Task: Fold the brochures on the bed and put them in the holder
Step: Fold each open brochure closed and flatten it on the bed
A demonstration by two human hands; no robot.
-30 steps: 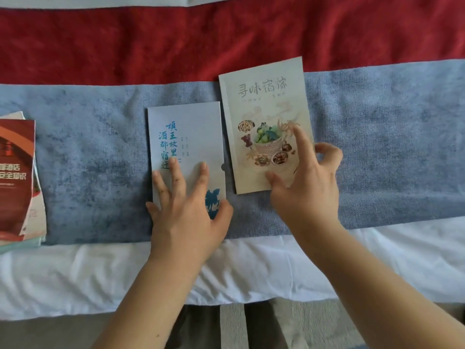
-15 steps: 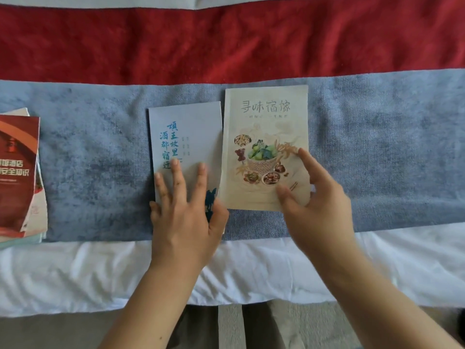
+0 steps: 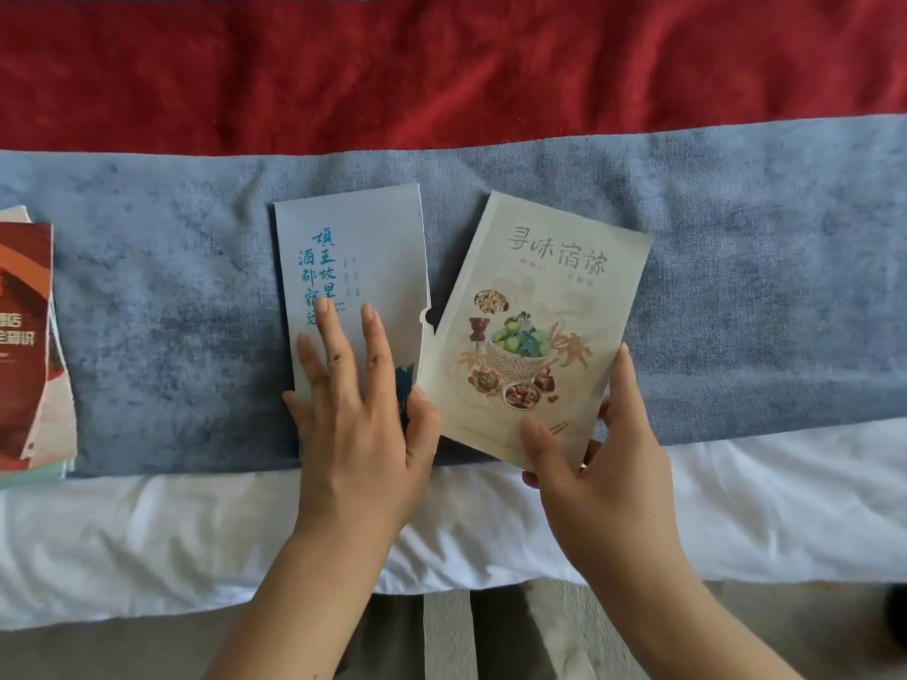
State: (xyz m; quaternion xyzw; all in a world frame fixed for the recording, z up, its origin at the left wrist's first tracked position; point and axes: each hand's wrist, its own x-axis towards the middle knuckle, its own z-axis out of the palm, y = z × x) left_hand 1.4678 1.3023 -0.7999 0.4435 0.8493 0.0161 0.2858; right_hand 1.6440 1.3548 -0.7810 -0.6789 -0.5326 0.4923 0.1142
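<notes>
Our left hand lies flat on the blue holder, fingers straight and spread; our right hand pinches the food brochure at its five o'clock corner; the brochure leans toward one o'clock, just beside the holder on the blue blanket; a stack of brochures lies at nine o'clock.

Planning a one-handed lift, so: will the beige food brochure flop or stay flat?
Probably stays flat: the beige food brochure, pinched at its near edge by the right hand, shows no sag. Likely light, since a thumb-and-finger pinch seems to carry it.

A bedroom — the bed wears a white sheet and blue-and-red runner.
</notes>
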